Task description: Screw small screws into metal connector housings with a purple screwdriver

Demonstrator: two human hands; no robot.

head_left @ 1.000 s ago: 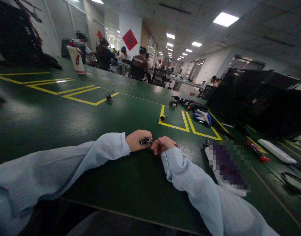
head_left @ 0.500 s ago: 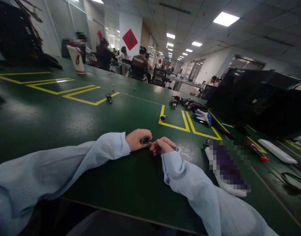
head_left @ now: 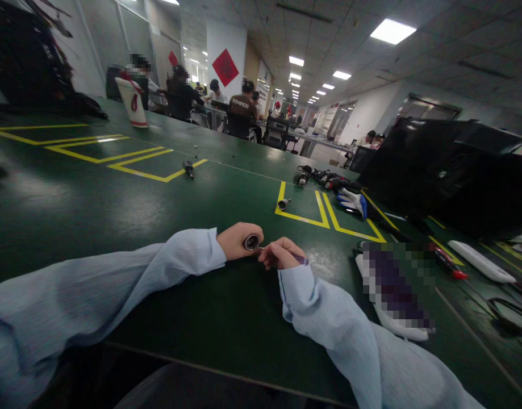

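In the head view my left hand (head_left: 234,241) is wrapped round a round metal part (head_left: 251,242) with a dark hollow end and a bright rim, turned toward me. My right hand (head_left: 283,253) pinches a slim screwdriver (head_left: 304,260), its purplish handle end sticking out behind the fingers. Its thin shaft points left at the lower edge of the round part; whether the tip touches it, I cannot tell. Both hands are above the green tabletop (head_left: 192,318). Beyond them a small metal cup-shaped part (head_left: 283,204) lies inside a yellow taped frame.
Farther left lies a dark metal piece (head_left: 188,168) near yellow tape. A white cup (head_left: 133,105) stands at the back. Dark tools and a blue-white glove (head_left: 352,203) lie to the right, near a white case (head_left: 399,329), a red-handled tool (head_left: 450,264) and a large black box (head_left: 439,170).
The hands stay almost in place. The screwdriver and the round part have shifted very slightly; both are still held.
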